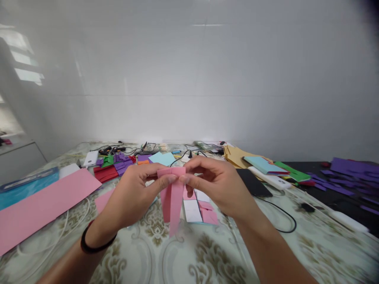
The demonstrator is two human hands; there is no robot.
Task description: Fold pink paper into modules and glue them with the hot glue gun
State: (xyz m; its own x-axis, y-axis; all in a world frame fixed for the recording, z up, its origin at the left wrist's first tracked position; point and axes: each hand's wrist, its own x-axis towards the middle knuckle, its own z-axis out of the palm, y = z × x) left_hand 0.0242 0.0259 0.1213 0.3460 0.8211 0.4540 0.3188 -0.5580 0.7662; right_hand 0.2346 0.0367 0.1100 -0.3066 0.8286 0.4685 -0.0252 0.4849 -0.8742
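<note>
So, a folded pink paper strip (176, 197) is held up right around the middle of the frame, a bit below center. Its top edge is pinched from both sides, and two narrow tails are left hanging over the table, the longer one pointing toward the bottom of the frame. The left side is gripped by the left hand (133, 193), thumb pressed on the front and fingers behind. The right side is grasped the same way by the right hand (219, 183), its thumb tip nearly meeting the other one. A dark wristband (97, 242) is worn on the left wrist.

Just behind the strip, some white and pink paper pieces (193, 211) are laid out on the patterned tablecloth (154, 256). Over at the left edge, a big pink sheet (44, 207) is spread at a slant, with a blue packet (32, 187) partly covered by it. Left of center, red paper (106, 173) and purple pieces (122, 165) are piled up, and light-blue paper (162, 158) is seen past the hands.

On the right, a black slab (254, 182) is set beside a white power strip (270, 179), and more purple strips (352, 171) are scattered at the far right. The whole upper half is filled by a pale wall (189, 79).
</note>
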